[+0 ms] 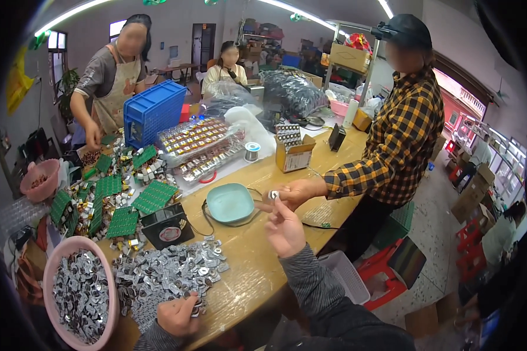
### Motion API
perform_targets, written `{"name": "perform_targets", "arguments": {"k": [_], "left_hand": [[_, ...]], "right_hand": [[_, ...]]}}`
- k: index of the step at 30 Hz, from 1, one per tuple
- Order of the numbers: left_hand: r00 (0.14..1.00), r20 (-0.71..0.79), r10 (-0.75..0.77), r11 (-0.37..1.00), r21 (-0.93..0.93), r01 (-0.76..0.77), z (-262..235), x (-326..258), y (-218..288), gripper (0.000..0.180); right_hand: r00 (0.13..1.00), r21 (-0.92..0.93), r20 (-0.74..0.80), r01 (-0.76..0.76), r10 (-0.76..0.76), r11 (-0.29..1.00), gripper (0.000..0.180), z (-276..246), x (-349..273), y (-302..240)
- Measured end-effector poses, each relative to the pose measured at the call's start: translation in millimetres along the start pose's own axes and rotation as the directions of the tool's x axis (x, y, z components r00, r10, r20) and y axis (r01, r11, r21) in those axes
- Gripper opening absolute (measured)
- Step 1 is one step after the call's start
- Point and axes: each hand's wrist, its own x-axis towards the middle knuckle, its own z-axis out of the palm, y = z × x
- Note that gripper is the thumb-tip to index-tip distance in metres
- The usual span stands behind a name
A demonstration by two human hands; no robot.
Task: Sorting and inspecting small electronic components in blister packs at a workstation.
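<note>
My right hand (286,229) is raised over the table, thumb and fingertip pinching a small whitish part (274,195) with a dark mark on it. A co-worker's hand (303,191) reaches in from the right and meets the same part, touching or very close to my fingertips. Down at the table's near edge, my left hand (179,316) rests closed beside a heap of small grey metal parts (170,269). What its fingers hold, if anything, is too small to make out. A pale blue-green square tray (229,203) lies just left of my right hand.
A pink basin (48,292) of similar grey parts stands at lower left. Behind the heap are a black box (168,227) and green circuit boards (156,196). Farther back stand a blue crate (152,112), a solder spool (252,152) and a small carton (294,154). Co-workers are around the table.
</note>
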Motion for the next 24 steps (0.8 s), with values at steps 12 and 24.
{"name": "perform_targets", "arguments": {"k": [12, 24], "left_hand": [[1.0, 0.014, -0.001, 1.0, -0.003, 0.001, 8, -6, -10, 0.029], [0.998, -0.009, -0.057, 0.998, -0.011, 0.056, 5, -4, 0, 0.029]], "right_hand": [[0.989, 0.042, -0.114, 0.104, -0.098, 0.994, 0.006, -6, 5, -12], [0.979, -0.185, 0.081, 0.199, -0.186, 0.962, 0.021, 17, 24, 34]]}}
